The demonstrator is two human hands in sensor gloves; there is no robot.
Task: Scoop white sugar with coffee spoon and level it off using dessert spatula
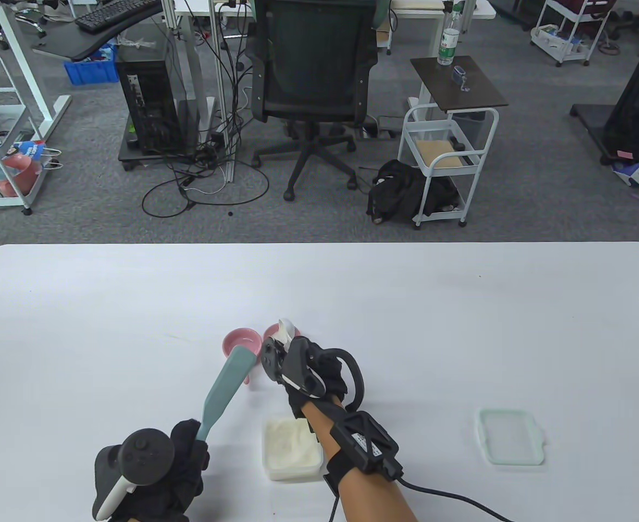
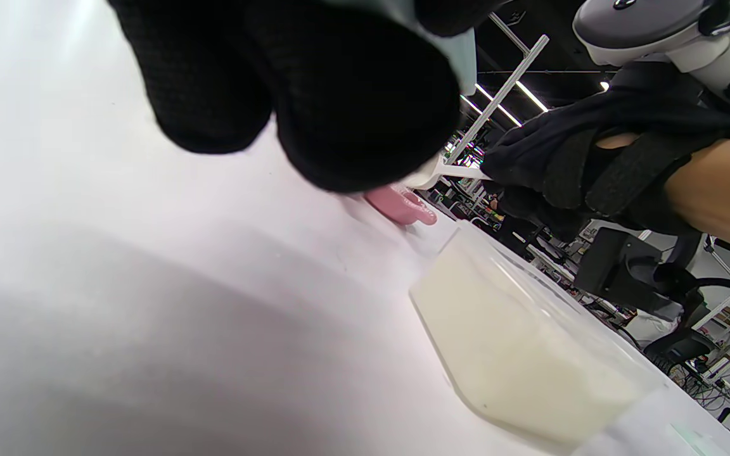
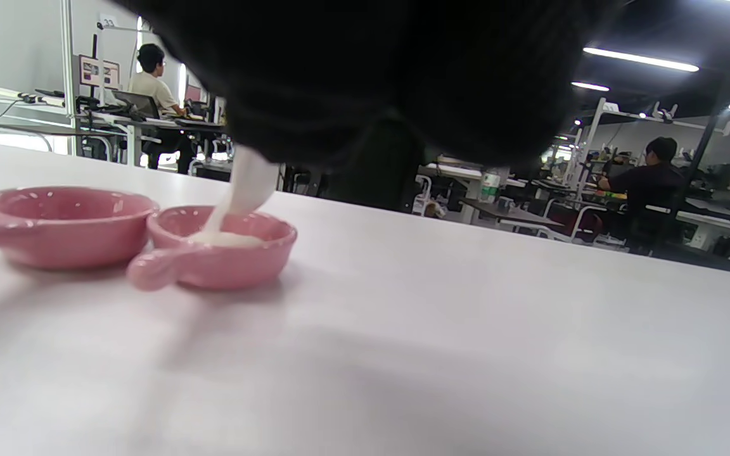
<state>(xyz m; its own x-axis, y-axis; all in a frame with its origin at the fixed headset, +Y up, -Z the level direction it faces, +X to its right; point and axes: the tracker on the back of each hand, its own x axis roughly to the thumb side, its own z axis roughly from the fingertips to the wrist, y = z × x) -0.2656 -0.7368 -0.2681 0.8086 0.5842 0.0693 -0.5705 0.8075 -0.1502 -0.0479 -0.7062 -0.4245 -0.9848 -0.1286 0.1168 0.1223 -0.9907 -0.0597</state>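
My left hand (image 1: 186, 443) grips the handle of a teal dessert spatula (image 1: 227, 380), whose blade slants up toward the left pink dish (image 1: 241, 342). My right hand (image 1: 292, 356) holds a white coffee spoon (image 1: 286, 328) over the right pink dish (image 1: 271, 331). In the right wrist view the coffee spoon (image 3: 244, 190) dips into that right dish (image 3: 225, 253), which holds a small heap of white sugar. The open sugar container (image 1: 292, 448) stands between my wrists, filled with sugar. In the left wrist view the container (image 2: 517, 342) lies close below my right hand (image 2: 593, 164).
A pale green container lid (image 1: 510, 445) lies on the table to the right. The left pink dish (image 3: 67, 221) touches the right one. Beyond the table's far edge are an office chair (image 1: 314, 81) and a small cart (image 1: 450, 157).
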